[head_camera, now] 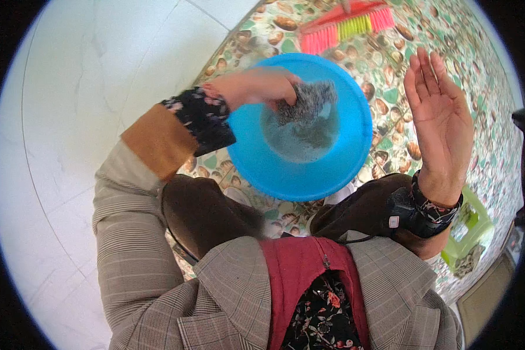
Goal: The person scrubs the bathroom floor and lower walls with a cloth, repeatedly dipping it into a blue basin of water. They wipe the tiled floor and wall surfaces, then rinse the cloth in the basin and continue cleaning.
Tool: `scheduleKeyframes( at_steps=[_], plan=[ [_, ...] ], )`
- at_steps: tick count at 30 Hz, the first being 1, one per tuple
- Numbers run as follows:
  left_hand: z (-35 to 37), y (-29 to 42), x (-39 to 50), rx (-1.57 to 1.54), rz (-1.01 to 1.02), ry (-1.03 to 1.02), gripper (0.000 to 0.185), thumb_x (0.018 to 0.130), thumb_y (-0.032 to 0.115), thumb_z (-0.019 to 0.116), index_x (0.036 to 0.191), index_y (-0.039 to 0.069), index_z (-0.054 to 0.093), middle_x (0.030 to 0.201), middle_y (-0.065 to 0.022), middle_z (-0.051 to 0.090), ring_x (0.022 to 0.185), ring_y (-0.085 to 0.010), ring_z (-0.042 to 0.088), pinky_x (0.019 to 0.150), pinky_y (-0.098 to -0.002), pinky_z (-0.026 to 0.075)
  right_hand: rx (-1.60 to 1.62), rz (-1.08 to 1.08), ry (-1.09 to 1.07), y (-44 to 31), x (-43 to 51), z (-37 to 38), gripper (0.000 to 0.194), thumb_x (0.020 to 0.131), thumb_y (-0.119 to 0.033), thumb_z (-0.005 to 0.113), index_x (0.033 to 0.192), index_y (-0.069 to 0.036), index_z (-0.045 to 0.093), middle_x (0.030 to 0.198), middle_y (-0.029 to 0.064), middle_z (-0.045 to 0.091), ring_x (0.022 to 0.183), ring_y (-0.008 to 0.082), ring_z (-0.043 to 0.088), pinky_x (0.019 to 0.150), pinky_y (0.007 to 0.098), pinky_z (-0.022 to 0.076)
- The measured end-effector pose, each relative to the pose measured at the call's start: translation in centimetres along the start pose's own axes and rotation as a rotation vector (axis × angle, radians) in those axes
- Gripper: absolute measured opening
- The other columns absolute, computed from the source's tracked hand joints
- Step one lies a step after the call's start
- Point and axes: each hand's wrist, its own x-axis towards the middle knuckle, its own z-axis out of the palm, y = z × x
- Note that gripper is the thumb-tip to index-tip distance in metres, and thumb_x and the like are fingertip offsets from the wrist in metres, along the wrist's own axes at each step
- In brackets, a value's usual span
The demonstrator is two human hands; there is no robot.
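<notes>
A round blue plastic basin (pixel 356 127) stands on the floor between my knees. Cloudy, greyish water (pixel 306 142) covers its bottom. Over the basin's far part, my left hand (pixel 264 87) grips a speckled dark grey cloth (pixel 313 100) that looks wet and bunched. The cloth's lower edge hangs at or just above the water; motion blur hides which. Right of the basin, my right hand (pixel 442 113) is raised with its palm up and its fingers stretched out. Nothing is in it.
A red broom head (pixel 348 24) with pink and yellow bristles lies beyond the basin. At the right is a light green plastic stool (pixel 477 218) with a greyish rag (pixel 469 262) by it. Pebble-patterned flooring (pixel 393 109) meets a white tiled surface (pixel 92 87) on the left.
</notes>
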Motion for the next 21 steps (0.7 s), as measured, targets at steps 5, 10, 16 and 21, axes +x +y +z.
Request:
scheduleKeyframes(
  at_steps=[5,10,16,21],
  plan=[
    [-4.4,-2.8,-9.1,-0.337,0.216,0.134,0.048,0.074,-0.003,0.043,0.122,-0.002,0.042,0.103,-0.0112,0.056,0.086,-0.0175,0.057,0.076,-0.0302,0.049,-0.461,0.011,0.007,2.6,0.5,-0.3,0.035,0.085,-0.015,0.047,0.115,0.004,0.046,0.120,0.0135,0.048,0.111,0.0223,0.044,0.097,0.0338,0.0336],
    [-9.1,-8.5,-12.7,-0.682,0.358,0.244,0.035,0.078,-0.001,0.041,0.112,-0.009,0.043,0.107,-0.0180,0.052,0.101,-0.0250,0.052,0.092,-0.0363,0.042,-0.646,0.193,0.051,6.4,-0.6,2.2,0.032,0.085,-0.015,0.048,0.114,0.000,0.049,0.118,0.0111,0.049,0.110,0.0199,0.044,0.095,0.0345,0.0332],
    [-12.7,-9.7,-10.6,-1.268,0.755,0.521,0.036,0.082,0.003,0.034,0.115,-0.013,0.035,0.119,-0.0240,0.043,0.110,-0.0342,0.044,0.098,-0.0432,0.036,-0.835,0.250,-0.306,14.4,-4.1,10.3,0.019,0.084,-0.011,0.052,0.101,-0.007,0.060,0.094,-0.0005,0.058,0.086,0.0085,0.051,0.078,0.0229,0.0405],
    [-14.1,-6.3,-8.0,-1.727,0.819,0.590,0.033,0.083,0.003,0.031,0.113,-0.010,0.036,0.121,-0.0242,0.041,0.116,-0.0351,0.038,0.098,-0.0502,0.032,-0.883,0.102,-0.561,22.3,-8.4,15.7,0.016,0.080,-0.004,0.054,0.096,-0.004,0.060,0.086,0.0019,0.058,0.077,0.0087,0.052,0.071,0.0218,0.0422]
  ],
)
